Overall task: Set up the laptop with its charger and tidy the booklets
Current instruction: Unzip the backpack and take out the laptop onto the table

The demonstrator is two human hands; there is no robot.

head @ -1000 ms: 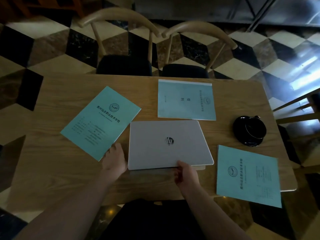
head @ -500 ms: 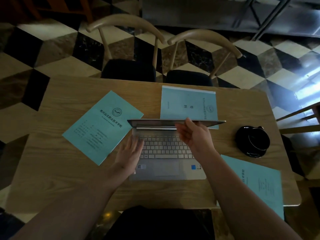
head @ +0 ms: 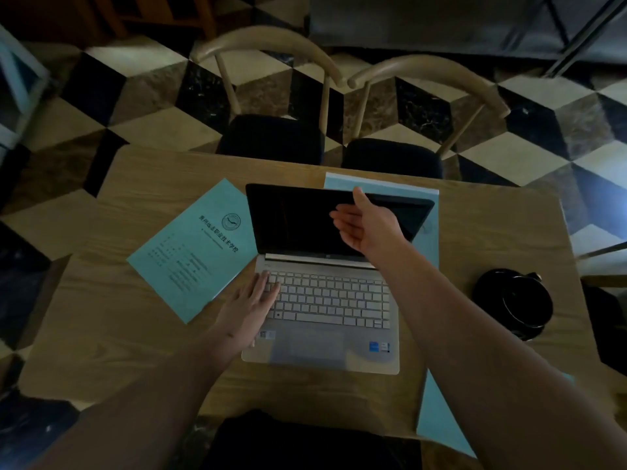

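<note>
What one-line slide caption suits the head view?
Right hand tilts the laptop lid open, left hand resting on its keyboard.

Laptop (head: 322, 300) lid now fully up.
</note>
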